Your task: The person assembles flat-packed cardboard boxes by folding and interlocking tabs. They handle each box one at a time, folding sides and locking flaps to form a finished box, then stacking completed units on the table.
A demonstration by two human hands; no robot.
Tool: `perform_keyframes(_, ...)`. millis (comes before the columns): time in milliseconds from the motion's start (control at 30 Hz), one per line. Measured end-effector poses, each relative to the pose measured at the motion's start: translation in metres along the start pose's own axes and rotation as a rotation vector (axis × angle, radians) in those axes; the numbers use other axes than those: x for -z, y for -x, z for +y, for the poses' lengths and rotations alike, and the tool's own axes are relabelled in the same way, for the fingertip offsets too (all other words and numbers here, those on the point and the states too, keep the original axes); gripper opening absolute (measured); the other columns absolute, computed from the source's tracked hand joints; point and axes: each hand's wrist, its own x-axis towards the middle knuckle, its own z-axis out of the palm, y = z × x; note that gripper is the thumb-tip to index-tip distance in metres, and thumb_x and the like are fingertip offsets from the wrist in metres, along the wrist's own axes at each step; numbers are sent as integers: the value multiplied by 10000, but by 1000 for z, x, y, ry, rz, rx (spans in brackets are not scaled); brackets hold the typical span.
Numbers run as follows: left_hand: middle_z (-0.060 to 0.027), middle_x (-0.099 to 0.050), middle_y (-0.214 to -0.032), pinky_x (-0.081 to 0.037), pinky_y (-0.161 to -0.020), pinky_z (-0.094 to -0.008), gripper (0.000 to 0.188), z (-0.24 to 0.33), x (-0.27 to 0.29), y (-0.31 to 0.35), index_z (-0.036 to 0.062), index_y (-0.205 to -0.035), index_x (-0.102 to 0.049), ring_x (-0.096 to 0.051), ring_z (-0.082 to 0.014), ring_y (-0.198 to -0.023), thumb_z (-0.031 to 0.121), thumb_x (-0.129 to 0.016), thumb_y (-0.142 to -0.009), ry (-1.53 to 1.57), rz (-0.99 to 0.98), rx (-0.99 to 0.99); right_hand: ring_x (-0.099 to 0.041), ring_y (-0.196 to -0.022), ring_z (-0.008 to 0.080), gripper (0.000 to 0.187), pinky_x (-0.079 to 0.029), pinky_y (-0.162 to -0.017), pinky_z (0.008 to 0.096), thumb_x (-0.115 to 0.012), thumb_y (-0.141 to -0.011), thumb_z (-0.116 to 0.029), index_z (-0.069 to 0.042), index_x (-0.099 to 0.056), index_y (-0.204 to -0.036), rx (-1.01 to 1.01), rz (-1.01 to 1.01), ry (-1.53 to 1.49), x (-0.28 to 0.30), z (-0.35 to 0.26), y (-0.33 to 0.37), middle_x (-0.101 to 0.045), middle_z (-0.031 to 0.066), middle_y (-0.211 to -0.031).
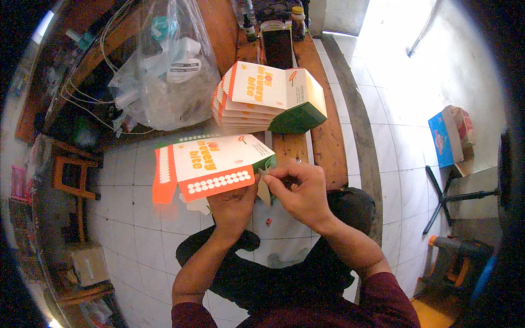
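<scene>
A white, orange and green cardboard food box (219,158) is held out over the floor, its orange flaps sticking out at the left end. My left hand (234,205) grips it from below, its fingers partly hidden under the box. At the green right end, my right hand (302,190) pinches a small flap or tab between thumb and fingers. Just beyond, a nested stack of matching boxes (260,87) lies on a wooden bench (330,158), green ends to the right.
A clear plastic bag (175,82) bulges at the back left. Behind the stack stand a dark rectangular object (278,49) and a small yellow-capped bottle (298,23). To the right, a blue-sided carton (442,139) sits near black metal legs (439,199). A wooden stool (71,177) is at left.
</scene>
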Motion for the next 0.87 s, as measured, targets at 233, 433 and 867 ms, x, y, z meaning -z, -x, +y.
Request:
perform_keyframes(233,-154,-562,-1182,-395,-957,-431,400,-30,11,9,44,-1219,-521,-529,-307,-1102,294,-573,-910,-559,-122,-211,-599,-725,216,160,-473,-642,293,-629,-747,32,14,-683,-897,189,31,94,-11,4,4,-626,123,-864)
perform_keyframes(433,-66,-641,-852,-485,-664,-276,188,15,16,-17,-34,-972,-610,-596,-136,-737,114,-656,-865,158,122,23,-538,-931,339,335,-481,-806,402,-635,-720,10,-67,-646,-1046,412,-174,55,-18,2,9,-544,184,-1015)
perform_keyframes(867,-90,-577,-1150,-406,-941,-362,425,-14,26,10,11,-1217,-516,-528,-201,-1092,35,-539,-793,534,-150,-11,-483,-1194,245,839,-339,-1045,368,-641,-826,-498,-22,-298,-1426,-344,-372,-269,39,19,-28,-433,189,-1367)
